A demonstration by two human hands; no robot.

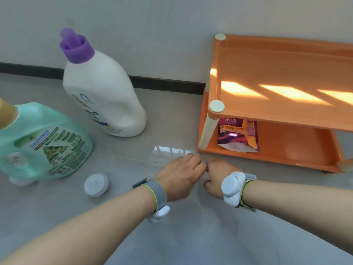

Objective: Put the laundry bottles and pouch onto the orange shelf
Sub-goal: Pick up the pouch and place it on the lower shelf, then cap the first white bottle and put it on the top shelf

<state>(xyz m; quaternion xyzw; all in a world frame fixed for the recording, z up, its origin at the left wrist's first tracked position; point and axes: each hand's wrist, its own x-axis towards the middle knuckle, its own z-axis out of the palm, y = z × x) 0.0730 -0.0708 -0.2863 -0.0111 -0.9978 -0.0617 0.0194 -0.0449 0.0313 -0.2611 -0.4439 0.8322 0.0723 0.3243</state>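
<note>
An orange two-tier shelf point(277, 62) stands on the floor at the right. A purple and gold pouch point(238, 134) stands on its lower tier, near the left front leg. A white bottle with a purple cap point(103, 92) is upright on the floor at the left by the wall. A green bottle with a gold cap point(44, 138) stands nearer, at the far left. My left hand point(179, 176) and my right hand point(215, 175) hover side by side over the floor just in front of the shelf, fingers curled, holding nothing.
A small white round lid point(96, 184) lies on the grey floor beside the green bottle. A white wall with a dark baseboard point(166, 83) runs behind everything. Sunlight stripes fall across the shelf's top tier. Both wrists carry grey bands with white devices.
</note>
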